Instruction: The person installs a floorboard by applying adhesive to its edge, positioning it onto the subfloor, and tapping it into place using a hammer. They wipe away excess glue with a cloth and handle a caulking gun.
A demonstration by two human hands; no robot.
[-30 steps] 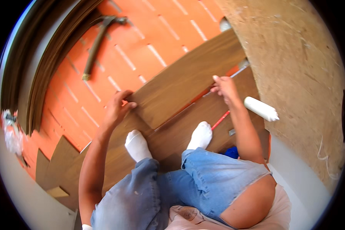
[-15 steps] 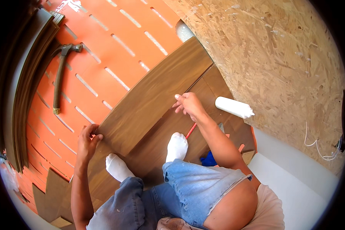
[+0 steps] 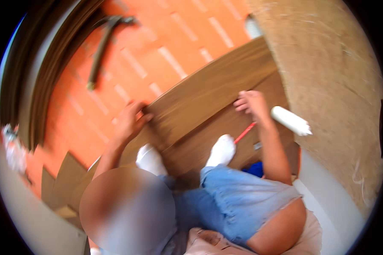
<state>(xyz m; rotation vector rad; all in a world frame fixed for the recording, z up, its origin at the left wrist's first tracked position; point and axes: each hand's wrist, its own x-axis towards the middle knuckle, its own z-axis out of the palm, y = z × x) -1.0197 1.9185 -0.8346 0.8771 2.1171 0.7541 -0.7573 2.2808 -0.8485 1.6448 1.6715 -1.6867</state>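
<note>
A long brown wood-look floor plank (image 3: 208, 91) lies across the middle, its near edge along the laid flooring (image 3: 195, 146). My left hand (image 3: 132, 121) is at the plank's far left edge, fingers curled at the rim and thumb on top, gripping it. Over the seam on the near side, towards the right end, my right hand (image 3: 252, 104) has its fingers stretched and slightly apart, holding nothing. A red pencil-like stick (image 3: 245, 132) lies between that hand and my right white-socked foot (image 3: 222, 149). A round blurred patch hides part of my left forearm and knee.
Orange slotted underlayment (image 3: 136, 63) spreads beyond the plank, with a hammer (image 3: 101, 53) on it. Stacked planks (image 3: 57, 63) stand far left. A white bottle (image 3: 290, 120) lies beside the wood-chip board (image 3: 327, 63) at right. A blue item (image 3: 254, 169) sits by my right knee.
The view has shifted, so the scene appears further right and partly higher. Both hands stay at about the same places on the plank. The dark gap at the seam's right part looks thinner.
</note>
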